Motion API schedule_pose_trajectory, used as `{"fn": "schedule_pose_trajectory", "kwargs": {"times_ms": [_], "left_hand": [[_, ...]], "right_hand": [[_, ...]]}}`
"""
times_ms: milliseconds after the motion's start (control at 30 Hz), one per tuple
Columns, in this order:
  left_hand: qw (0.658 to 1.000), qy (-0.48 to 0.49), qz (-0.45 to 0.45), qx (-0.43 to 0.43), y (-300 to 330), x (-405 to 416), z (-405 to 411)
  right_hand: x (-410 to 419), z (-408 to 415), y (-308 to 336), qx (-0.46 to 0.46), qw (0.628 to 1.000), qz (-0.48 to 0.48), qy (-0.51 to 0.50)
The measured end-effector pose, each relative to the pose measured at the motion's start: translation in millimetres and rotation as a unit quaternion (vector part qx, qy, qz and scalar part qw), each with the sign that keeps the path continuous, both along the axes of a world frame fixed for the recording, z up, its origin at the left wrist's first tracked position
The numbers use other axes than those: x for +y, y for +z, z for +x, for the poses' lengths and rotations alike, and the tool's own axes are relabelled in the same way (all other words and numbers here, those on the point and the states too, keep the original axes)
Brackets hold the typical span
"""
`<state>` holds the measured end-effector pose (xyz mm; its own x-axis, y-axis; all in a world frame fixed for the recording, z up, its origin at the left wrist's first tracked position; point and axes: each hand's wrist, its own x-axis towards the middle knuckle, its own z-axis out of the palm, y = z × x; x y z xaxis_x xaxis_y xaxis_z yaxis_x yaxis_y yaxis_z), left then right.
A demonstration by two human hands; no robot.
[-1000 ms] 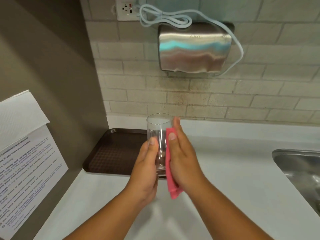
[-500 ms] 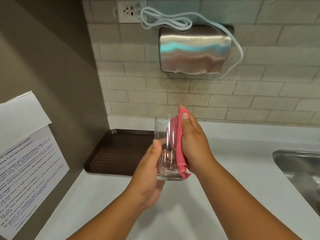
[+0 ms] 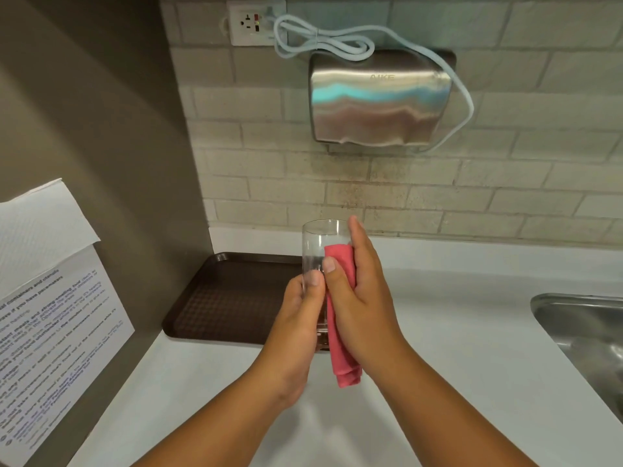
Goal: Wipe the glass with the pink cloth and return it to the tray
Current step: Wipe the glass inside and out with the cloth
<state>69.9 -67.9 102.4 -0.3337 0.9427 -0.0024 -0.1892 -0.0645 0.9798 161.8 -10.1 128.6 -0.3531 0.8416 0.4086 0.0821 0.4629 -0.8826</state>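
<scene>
White countertop (image 3: 455, 332) runs below a beige brick-tile wall, and the dark brown rectangular plastic tray (image 3: 222, 294) sits on it against the left corner. Just right of the tray's near right corner, the clear cylindrical drinking glass (image 3: 318, 251) is held upright in the air, not on the tray. The left hand (image 3: 296, 328) has its fingers and thumb curled round the lower part of the glass. The right hand (image 3: 364, 305) presses the folded pink cloth (image 3: 340, 318) against the side of the glass, thumb over the cloth, fingers laid along it.

Likely risks: a smooth glass could slip from the one-handed grip if cloth pressure twists it, or knock the tray rim on the way down.

Above the tray, the brushed steel wall hand dryer (image 3: 381, 99) reads "AIKE". The printed paper notice (image 3: 57, 345) left of the tray is too blurred to read.
</scene>
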Motion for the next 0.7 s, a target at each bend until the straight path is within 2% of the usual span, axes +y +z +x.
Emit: {"fn": "schedule_pose_trajectory", "kwargs": {"times_ms": [167, 333, 567, 633, 700], "left_hand": [[1.000, 0.023, 0.003, 0.002, -2.8, 0.7, 0.1], [1.000, 0.022, 0.001, -0.006, -6.6, -6.0, 4.6], [0.998, 0.028, 0.009, -0.054, 2.9, -0.4, 4.3], [0.998, 0.021, 0.003, -0.052, 5.3, 2.5, 1.0], [0.999, 0.018, -0.003, -0.032, 5.9, 4.6, 0.6]], "right_hand": [[5.8, -5.4, 3.0, -0.016, 1.000, 0.005, 0.021], [27.1, -0.3, 15.7, 0.060, 0.996, -0.065, 0.020], [21.3, 4.3, 11.4, 0.097, 0.988, -0.107, 0.048], [10.9, 5.3, 3.0, 0.084, 0.990, -0.098, 0.059], [0.7, 4.4, -1.4, 0.019, 0.998, -0.040, 0.044]]}}
